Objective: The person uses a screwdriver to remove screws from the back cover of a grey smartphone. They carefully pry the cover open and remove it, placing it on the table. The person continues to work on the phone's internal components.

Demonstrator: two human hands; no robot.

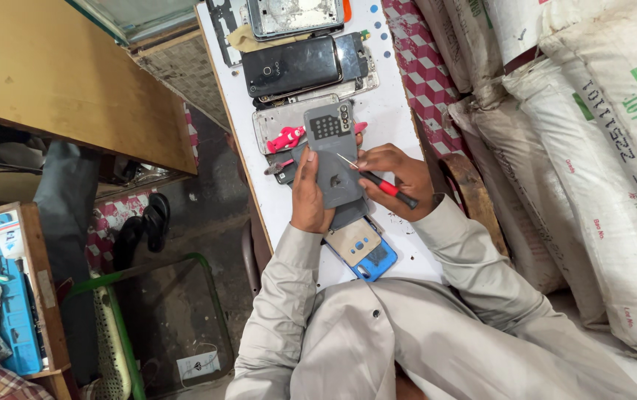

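My left hand (pixel 308 194) grips a grey phone (pixel 331 152) from the left side, its back facing up with a camera block at the top corner. My right hand (pixel 395 176) holds a small screwdriver (pixel 379 183) with a red and black handle. Its thin metal tip rests on the middle of the phone's back. Both hands hover over a narrow white worktable (pixel 389 111). Under the grey phone lie a dark panel and a blue phone (pixel 367 252) with a tan back cover.
Further up the table lie a black phone (pixel 292 67), a silver phone frame (pixel 294 15), a clear back cover and red pliers (pixel 287 138). White sacks (pixel 592 148) stack along the right. A wooden desk (pixel 67 74) stands left, with sandals (pixel 144 226) on the floor.
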